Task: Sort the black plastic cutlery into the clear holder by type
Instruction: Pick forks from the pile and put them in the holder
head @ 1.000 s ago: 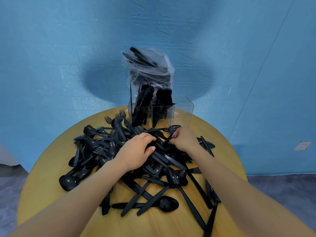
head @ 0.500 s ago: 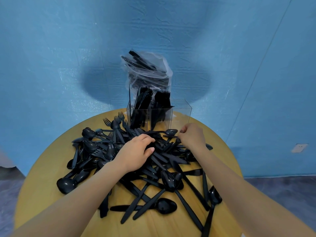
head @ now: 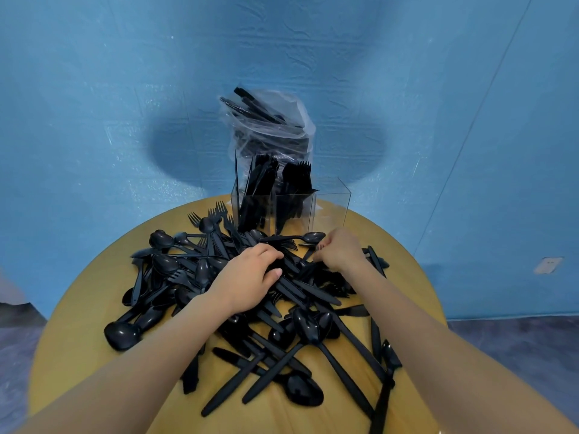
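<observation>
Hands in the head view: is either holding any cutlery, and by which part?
The right hand pinches a black plastic fork near its tines. The left hand rests curled on the black cutlery pile; its hold cannot be told.

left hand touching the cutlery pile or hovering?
Touching. The head view shows the left hand lying on the cutlery pile, fingers curled down among the black pieces with no gap visible.

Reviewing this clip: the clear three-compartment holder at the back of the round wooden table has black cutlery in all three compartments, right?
Not quite. In the head view the clear acrylic holder on the round wooden table has black cutlery only in its left and middle compartments; the right compartment looks empty.
</observation>
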`<state>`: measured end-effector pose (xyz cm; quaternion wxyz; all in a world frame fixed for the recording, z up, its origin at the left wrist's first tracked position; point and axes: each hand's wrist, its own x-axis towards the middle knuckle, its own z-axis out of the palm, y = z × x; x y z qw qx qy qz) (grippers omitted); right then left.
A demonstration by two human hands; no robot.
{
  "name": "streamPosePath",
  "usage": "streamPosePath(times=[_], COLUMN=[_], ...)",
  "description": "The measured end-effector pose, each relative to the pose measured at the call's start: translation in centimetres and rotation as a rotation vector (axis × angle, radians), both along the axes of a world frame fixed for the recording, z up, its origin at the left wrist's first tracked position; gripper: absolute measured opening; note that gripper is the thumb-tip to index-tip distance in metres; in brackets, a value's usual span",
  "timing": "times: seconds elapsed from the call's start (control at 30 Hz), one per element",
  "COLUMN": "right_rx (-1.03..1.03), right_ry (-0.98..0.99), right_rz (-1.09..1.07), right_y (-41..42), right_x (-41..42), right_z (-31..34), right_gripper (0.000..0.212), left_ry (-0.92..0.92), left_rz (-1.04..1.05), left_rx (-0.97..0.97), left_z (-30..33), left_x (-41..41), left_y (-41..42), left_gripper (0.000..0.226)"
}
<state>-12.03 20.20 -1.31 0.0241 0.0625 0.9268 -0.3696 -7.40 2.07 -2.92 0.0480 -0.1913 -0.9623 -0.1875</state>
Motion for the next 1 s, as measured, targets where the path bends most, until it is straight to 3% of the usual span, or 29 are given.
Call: streamPosePath(times=[0.17,0.33,0.43,0.57,0.67,0.73,0.87,1.0], right_rx=[-0.213,-0.365,-0.427,-0.486,-0.31,-0.155,0.104,0.113], right_ry=[0.326,0.555,0.572,0.522,0.444,0.35,0.213,0.169], right_rz=[-0.059,-0.012,0.024,0.081,0.077,0.078,0.106,0.102], right_y=[1.1,1.5,1.6,3.1,5.6,7.3,9.5,9.8], right_x=[0.9,1.9,2.5,3.7,5.0,6.0,7.8,9.0], right_z=[1.8,3.2,3.4,3.2,1.9,0.7,-1.4,-2.2], right_gripper=[0.007,0.006,0.009,0.011,0.017,0.019,0.033,0.032], left_ry=[0.014,0.03,-0.081,-0.195,-0.246,-0.18,-0.047,-0.024], left_rz=[-0.009,-0.019,-0.061,0.006,0.072,0.1,0.072,0.032], left_rx=[0.006,0.249,0.427,0.738,0.917,0.855,0.552,0.308], left_z=[0.4,2.2,2.9,3.1,3.8,4.1,3.8,3.0], left_x=[-0.3,-0.5,-0.5,-0.5,-0.4,-0.2,0.7,1.6], left_y=[0.2,3.3,6.3,8.2,8.0,7.5,7.0,7.1], left_gripper=[0.042,0.046,0.029,0.024,0.025,0.025,0.024,0.022])
